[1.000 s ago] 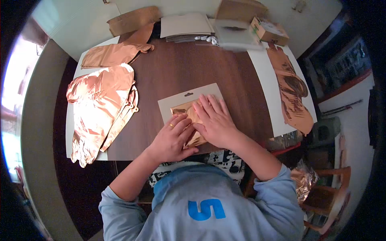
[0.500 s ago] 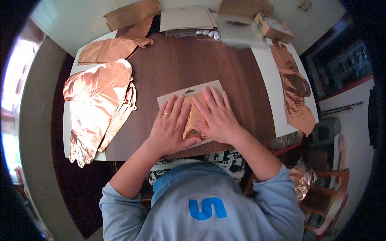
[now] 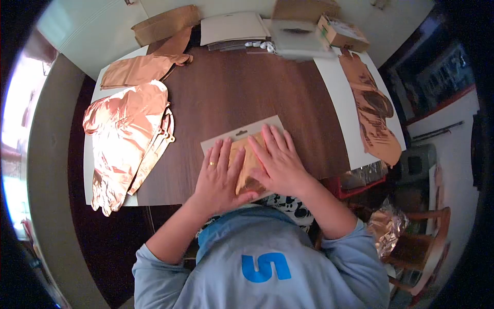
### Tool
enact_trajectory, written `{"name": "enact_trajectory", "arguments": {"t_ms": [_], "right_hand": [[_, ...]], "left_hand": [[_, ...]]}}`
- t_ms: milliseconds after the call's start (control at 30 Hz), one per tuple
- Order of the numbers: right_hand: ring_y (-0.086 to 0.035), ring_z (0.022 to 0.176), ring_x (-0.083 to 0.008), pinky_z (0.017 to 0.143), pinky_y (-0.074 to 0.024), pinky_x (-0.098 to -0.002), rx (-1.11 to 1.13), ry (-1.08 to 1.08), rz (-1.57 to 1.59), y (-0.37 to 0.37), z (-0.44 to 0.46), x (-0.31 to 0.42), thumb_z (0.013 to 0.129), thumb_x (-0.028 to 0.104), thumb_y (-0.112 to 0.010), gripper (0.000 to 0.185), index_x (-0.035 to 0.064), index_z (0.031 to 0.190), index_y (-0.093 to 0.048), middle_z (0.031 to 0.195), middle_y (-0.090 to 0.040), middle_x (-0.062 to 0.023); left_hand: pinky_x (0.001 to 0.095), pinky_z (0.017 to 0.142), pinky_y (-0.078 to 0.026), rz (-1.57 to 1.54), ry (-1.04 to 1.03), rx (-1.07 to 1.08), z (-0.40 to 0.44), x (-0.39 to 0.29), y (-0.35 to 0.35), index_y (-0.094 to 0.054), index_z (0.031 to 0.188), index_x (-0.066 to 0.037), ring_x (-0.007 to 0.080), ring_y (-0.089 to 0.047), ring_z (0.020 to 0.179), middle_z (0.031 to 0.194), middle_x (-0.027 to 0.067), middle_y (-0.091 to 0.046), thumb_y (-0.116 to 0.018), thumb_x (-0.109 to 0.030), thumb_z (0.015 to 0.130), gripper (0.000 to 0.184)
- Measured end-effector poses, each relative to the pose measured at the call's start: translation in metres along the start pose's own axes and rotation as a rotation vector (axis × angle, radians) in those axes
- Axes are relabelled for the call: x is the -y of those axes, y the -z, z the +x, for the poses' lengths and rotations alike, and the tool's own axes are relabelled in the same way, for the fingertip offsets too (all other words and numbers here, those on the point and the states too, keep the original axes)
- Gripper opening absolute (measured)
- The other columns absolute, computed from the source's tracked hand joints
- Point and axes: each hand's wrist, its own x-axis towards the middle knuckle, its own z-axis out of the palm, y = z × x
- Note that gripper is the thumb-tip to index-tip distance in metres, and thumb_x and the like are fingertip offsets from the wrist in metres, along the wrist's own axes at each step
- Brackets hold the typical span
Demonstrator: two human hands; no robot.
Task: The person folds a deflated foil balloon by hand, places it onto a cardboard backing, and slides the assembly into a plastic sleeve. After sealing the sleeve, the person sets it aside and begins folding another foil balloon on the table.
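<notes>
A pale card (image 3: 218,136) with a hang hole in its top edge lies tilted near the front edge of the dark wooden table (image 3: 242,87). On the card is a folded piece of copper-coloured foil (image 3: 248,167), partly hidden under my hands. My left hand (image 3: 218,175) lies flat over the left side of the card and foil, fingers spread, a ring on one finger. Over the right side rests my right hand (image 3: 280,165), also flat with fingers apart. Neither hand is gripping anything.
Large copper foil pieces (image 3: 126,129) lie at the left, another foil piece (image 3: 368,103) on a white sheet at the right. At the back are stacked pale cards (image 3: 234,28), clear sleeves (image 3: 298,38) and a small box (image 3: 342,33). A wooden chair (image 3: 417,252) stands lower right.
My left hand has gone from bent fingers to lying flat and spread on the foil. The card and both hands sit slightly lower, nearer the table's front edge.
</notes>
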Motion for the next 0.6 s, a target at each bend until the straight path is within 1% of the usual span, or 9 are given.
{"name": "enact_trajectory", "arguments": {"t_ms": [33, 133, 200, 267, 367, 433, 533, 600], "right_hand": [[-0.025, 0.141, -0.05, 0.115, -0.0183, -0.0587, -0.024, -0.007, 0.031, 0.004, -0.009, 0.006, 0.095, 0.044, -0.055, 0.072, 0.0023, 0.149, -0.032, 0.153, -0.026, -0.0321], [-0.043, 0.129, -0.0461, 0.109, -0.0315, -0.0524, -0.351, -0.156, 0.466, 0.006, -0.047, 0.015, 0.091, 0.026, -0.063, 0.061, -0.0016, 0.14, -0.041, 0.141, -0.043, -0.0306], [-0.056, 0.109, -0.037, 0.095, -0.0427, -0.0446, -0.573, -0.152, 0.308, 0.006, -0.095, 0.011, 0.086, 0.013, -0.066, 0.045, -0.0024, 0.126, -0.049, 0.123, -0.056, -0.0252], [-0.06, 0.094, -0.0267, 0.085, -0.0465, -0.0374, -0.637, -0.344, 0.511, -0.011, -0.144, 0.017, 0.088, 0.012, -0.065, 0.034, -0.0002, 0.116, -0.052, 0.108, -0.062, -0.0175], [-0.062, 0.088, -0.0223, 0.077, -0.0485, -0.0345, -0.348, -0.857, 1.258, -0.044, -0.175, 0.032, 0.094, 0.019, -0.062, 0.03, 0.0, 0.115, -0.053, 0.105, -0.064, -0.0133], [-0.063, 0.086, -0.0207, 0.071, -0.0495, -0.0347, -0.147, -0.846, 1.708, -0.054, -0.158, 0.043, 0.101, 0.023, -0.05, 0.027, 0.003, 0.119, -0.051, 0.103, -0.065, -0.0108], [-0.063, 0.083, -0.0202, 0.07, -0.0496, -0.0344, -0.146, -0.772, 2.009, -0.049, -0.107, 0.057, 0.104, 0.033, -0.044, 0.036, 0.0036, 0.123, -0.053, 0.102, -0.066, -0.0102], [-0.063, 0.082, -0.0203, 0.068, -0.0493, -0.0334, -0.115, -0.846, 1.862, -0.042, -0.094, 0.062, 0.104, 0.034, -0.044, 0.038, 0.0034, 0.124, -0.054, 0.101, -0.066, -0.0101]], "left_hand": [[0.0569, 0.116, -0.019, -0.006, 0.014, 0.03, -0.004, -0.009, 0.005, -0.033, 0.15, -0.001, 0.0484, -0.022, 0.144, 0.153, 0.0327, -0.025, -0.042, -0.081, 0.081, 0.105], [0.0584, 0.115, -0.018, -0.072, 0.04, 0.052, -0.014, -0.021, 0.009, -0.029, 0.151, -0.002, 0.0505, -0.022, 0.143, 0.153, 0.0335, -0.023, -0.044, -0.08, 0.082, 0.105], [0.0579, 0.115, -0.02, -0.048, 0.042, 0.043, -0.014, -0.023, 0.011, -0.033, 0.15, -0.001, 0.0504, -0.023, 0.143, 0.152, 0.0333, -0.026, -0.044, -0.08, 0.082, 0.104], [0.057, 0.115, -0.021, -0.021, 0.043, 0.046, -0.014, -0.025, 0.014, -0.036, 0.149, -0.002, 0.0487, -0.025, 0.143, 0.152, 0.0324, -0.027, -0.043, -0.081, 0.081, 0.105], [0.0586, 0.114, -0.021, -0.041, 0.029, 0.012, -0.015, -0.025, 0.01, -0.035, 0.147, -0.001, 0.0516, -0.024, 0.142, 0.151, 0.0346, -0.027, -0.047, -0.079, 0.082, 0.103], [0.0585, 0.114, -0.022, -0.045, 0.013, -0.006, -0.014, -0.025, 0.01, -0.036, 0.147, -0.001, 0.0518, -0.025, 0.141, 0.15, 0.0349, -0.028, -0.047, -0.079, 0.082, 0.103], [0.0579, 0.114, -0.022, -0.032, 0.011, -0.005, -0.016, -0.026, 0.011, -0.035, 0.148, 0.0, 0.0515, -0.025, 0.141, 0.15, 0.0346, -0.028, -0.048, -0.079, 0.081, 0.104], [0.0574, 0.114, -0.022, -0.035, 0.013, -0.003, -0.014, -0.024, 0.013, -0.035, 0.148, -0.001, 0.05, -0.026, 0.141, 0.151, 0.0337, -0.029, -0.046, -0.079, 0.081, 0.104]]}}
